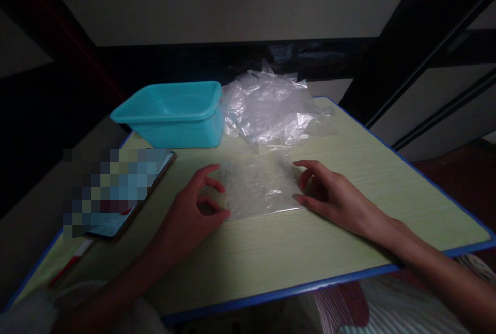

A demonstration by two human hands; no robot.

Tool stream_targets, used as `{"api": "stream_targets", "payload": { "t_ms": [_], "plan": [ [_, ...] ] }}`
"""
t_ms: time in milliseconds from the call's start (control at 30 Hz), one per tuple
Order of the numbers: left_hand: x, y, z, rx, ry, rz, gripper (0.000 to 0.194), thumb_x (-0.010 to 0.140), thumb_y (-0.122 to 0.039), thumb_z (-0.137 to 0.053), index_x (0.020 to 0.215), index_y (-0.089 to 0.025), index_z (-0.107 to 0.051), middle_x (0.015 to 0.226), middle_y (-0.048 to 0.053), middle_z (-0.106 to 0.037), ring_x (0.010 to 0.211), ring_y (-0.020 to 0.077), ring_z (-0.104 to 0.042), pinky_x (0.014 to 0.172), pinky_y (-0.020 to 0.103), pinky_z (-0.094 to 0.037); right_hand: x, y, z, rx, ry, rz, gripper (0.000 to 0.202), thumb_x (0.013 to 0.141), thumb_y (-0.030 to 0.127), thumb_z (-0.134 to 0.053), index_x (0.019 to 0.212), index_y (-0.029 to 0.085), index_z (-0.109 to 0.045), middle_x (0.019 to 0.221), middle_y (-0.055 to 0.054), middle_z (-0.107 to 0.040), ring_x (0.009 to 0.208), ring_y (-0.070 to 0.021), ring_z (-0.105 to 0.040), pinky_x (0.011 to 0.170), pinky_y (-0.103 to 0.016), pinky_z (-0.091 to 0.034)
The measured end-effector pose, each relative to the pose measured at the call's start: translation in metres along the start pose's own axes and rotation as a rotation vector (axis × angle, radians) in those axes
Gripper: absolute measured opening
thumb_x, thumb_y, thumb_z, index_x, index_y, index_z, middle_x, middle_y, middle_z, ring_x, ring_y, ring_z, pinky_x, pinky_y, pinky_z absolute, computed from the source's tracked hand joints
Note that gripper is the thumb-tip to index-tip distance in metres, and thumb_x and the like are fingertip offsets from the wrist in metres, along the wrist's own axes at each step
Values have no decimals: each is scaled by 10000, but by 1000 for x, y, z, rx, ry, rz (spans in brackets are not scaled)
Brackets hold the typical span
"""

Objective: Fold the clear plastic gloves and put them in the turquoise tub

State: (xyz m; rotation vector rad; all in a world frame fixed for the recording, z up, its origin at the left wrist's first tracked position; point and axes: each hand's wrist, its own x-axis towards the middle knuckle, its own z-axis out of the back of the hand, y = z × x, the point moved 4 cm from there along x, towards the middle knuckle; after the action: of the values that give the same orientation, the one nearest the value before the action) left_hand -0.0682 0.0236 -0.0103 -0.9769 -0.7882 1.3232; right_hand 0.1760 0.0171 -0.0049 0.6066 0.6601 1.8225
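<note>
A clear plastic bag (258, 187) lies flat on the pale wooden table between my hands. My left hand (199, 202) is at its left edge, fingers apart and curved, the thumb by the near left corner. On the other side, my right hand (327, 189) has its fingers spread, with the thumb near the bag's near right corner. Neither hand has the bag in its grasp. Behind it sits a crumpled pile of clear plastic bags (271, 107), beside a turquoise basin (180, 130) whose visible inside holds nothing.
A tablet or phone in a brown case (116, 220), partly pixelated, lies at the left of the table (248, 277). Near it is a red and white pen (72, 261). The table has a blue edge, and a panelled wall stands behind.
</note>
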Motion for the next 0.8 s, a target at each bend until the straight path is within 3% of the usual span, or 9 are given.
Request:
{"api": "stream_targets", "payload": {
  "t_ms": [267,500,633,700,800],
  "plan": [
    [1,-3,2,108,55,-14,452,589,-215,-637,1026,-195,-525,928,-4,-563,558,98,-543,513,232,-446,-1,-4,5,-118,-18,26,386,809,328,-593,1133,147,-487,799,-25,-567,579,-128,-499,508,-267,-400],
    [4,-4,6,157,186,48,317,576,-193,-603,890,-170,-571,672,-34,-571,576,133,-546,534,233,-423,0,-5,7,-131,-13,24,366,811,321,-599,1110,134,-502,802,-32,-573,569,-124,-504,498,-261,-417],
    [4,-10,8,183,191,26,304,586,-193,-588,889,-168,-582,651,-35,-572,513,119,-527,481,219,-412,-2,5,13,-126,-64,128,283,833,287,-575,1071,141,-527,776,-20,-549,576,-121,-508,505,-255,-436],
    [4,-17,9,226,118,-58,248,630,-207,-573,875,-172,-582,736,-13,-591,511,112,-528,467,219,-420,-1,15,17,-151,-111,212,201,864,257,-525,1030,145,-547,771,-24,-540,606,-128,-521,519,-257,-451],
    [3,-35,6,315,-16,-343,141,716,-170,-527,844,-181,-584,874,18,-604,675,137,-580,574,243,-476,5,34,17,-252,-106,344,203,895,169,-424,1044,119,-553,900,-83,-571,766,-161,-574,658,-295,-509]
  ]
}}
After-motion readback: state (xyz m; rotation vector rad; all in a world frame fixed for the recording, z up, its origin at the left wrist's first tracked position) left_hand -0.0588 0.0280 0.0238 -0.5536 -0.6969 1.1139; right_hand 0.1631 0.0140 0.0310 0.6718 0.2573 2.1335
